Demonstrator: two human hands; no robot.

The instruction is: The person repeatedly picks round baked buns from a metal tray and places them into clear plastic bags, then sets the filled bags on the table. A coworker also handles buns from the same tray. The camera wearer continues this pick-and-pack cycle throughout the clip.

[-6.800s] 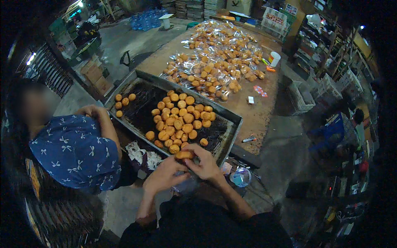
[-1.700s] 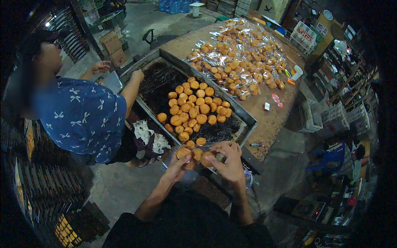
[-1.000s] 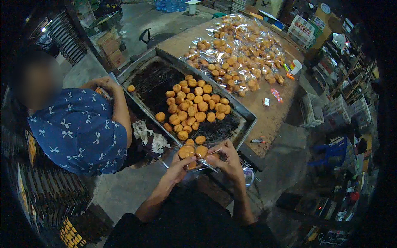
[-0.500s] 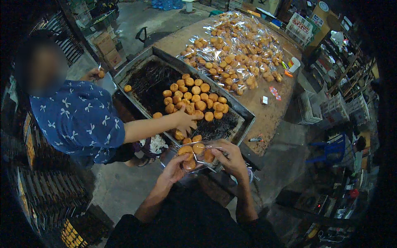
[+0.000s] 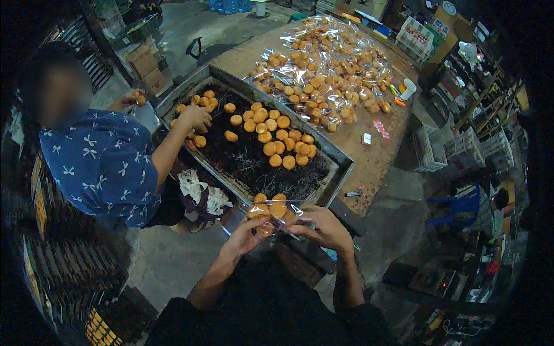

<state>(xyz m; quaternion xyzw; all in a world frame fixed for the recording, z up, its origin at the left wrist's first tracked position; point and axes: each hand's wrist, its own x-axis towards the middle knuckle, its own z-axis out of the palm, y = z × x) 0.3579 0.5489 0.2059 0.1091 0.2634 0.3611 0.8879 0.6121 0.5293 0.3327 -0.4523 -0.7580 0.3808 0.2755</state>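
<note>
Between my hands, in front of my body, is a clear plastic bag (image 5: 278,209) with several round golden-brown buns in it. My left hand (image 5: 245,237) is closed round the bag's left side, thumb against a bun. On the other side my right hand (image 5: 326,230) grips the bag's plastic with bent fingers. Just beyond the bag lies a dark metal tray (image 5: 341,180) with raised sides, holding loose buns (image 5: 271,128). At the tray's left end a co-worker's hand (image 5: 198,117) rests among more buns. That person's other hand (image 5: 136,98) holds a bun.
Behind the tray, a brown table (image 5: 360,158) bears a large heap of bagged buns (image 5: 323,75), with a white cup (image 5: 408,87) beside it. White crates (image 5: 464,147) and a blue chair (image 5: 459,210) stand to the right. Stacked dark trays (image 5: 69,274) are at lower left.
The co-worker's hand has swept from the tray's middle to its left end, and buns have moved left with it. My right hand has shifted slightly down; the bag stays between my hands.
</note>
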